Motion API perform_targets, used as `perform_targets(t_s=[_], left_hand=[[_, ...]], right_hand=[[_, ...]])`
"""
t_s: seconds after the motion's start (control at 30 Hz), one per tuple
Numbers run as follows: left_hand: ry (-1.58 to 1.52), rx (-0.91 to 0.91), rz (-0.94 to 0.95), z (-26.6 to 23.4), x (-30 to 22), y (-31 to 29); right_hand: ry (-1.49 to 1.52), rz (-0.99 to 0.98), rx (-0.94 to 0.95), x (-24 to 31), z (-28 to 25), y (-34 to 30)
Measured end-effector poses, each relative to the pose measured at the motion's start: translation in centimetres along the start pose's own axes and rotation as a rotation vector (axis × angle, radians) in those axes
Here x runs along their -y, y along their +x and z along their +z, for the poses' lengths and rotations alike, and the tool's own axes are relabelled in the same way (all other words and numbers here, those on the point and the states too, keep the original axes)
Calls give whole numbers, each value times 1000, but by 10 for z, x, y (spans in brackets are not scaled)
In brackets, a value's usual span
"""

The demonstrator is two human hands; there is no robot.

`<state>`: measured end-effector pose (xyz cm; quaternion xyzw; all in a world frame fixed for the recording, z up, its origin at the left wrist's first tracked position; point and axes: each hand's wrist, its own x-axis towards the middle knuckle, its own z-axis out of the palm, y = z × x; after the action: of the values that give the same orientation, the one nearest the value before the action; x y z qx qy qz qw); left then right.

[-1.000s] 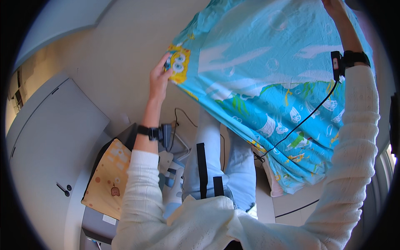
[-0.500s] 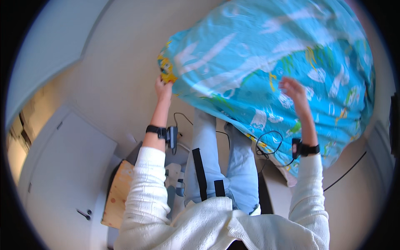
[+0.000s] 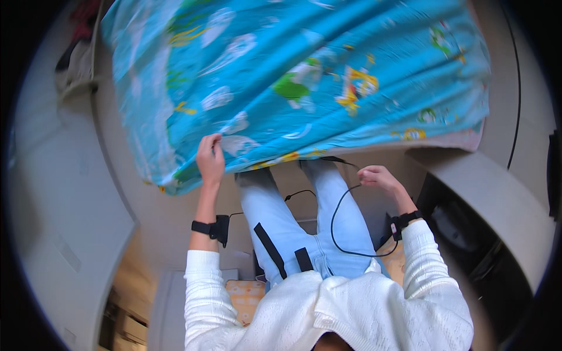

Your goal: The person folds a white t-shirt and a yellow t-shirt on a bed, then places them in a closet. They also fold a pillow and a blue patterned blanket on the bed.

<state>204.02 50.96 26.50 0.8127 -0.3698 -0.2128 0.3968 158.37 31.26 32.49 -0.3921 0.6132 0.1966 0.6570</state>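
A bright blue quilt or sheet (image 3: 269, 111) with white, green and yellow cartoon prints spreads in front of me, its near edge above my legs. My left hand (image 3: 209, 161) is against its near left part, fingers curled; whether fabric is pinched in them is hidden. At the right, below the near edge, my right hand (image 3: 379, 177) is closed, with a thin black cable (image 3: 335, 219) at its fingertips. That cable loops back to the black strapped device (image 3: 401, 224) on my right wrist. Another strapped device (image 3: 218, 229) sits on my left wrist.
A pale curved-looking panel (image 3: 70, 199) stands on the left, with dark and reddish items (image 3: 79, 52) at its far end. To the right, a light surface (image 3: 486, 187) borders a dark open space (image 3: 453, 234). Behind my legs is an orange patterned surface (image 3: 244, 295).
My left hand has moved down and no longer holds the yellow-printed corner. The quilt has shifted left and spread wider. My right hand has come down off it to the cable. My view has turned.
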Motion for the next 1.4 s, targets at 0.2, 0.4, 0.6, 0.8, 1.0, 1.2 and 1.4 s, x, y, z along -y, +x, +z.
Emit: perform_targets(t_s=[0.2,0.4,0.6,0.8,1.0,1.2,1.4], left_hand=[[-96,491,267,177,-150,32],[-87,949,352,284,-253,12],[9,1078,324,309,-272,-9],[-4,1120,373,336,-290,-14],[130,1153,376,412,-349,-25],[206,1209,410,530,-446,-76],[29,1224,375,644,-558,-143]], right_hand=[[-62,-52,-8,-104,-65,-2],[544,-95,-435,-177,-112,-25],[670,-66,-554,-215,-142,-71],[669,-250,-874,-244,-236,-117],[587,-531,-1174,-261,-391,-168],[472,-590,-1256,-300,-521,-170],[752,-645,-1423,-373,-584,-219]])
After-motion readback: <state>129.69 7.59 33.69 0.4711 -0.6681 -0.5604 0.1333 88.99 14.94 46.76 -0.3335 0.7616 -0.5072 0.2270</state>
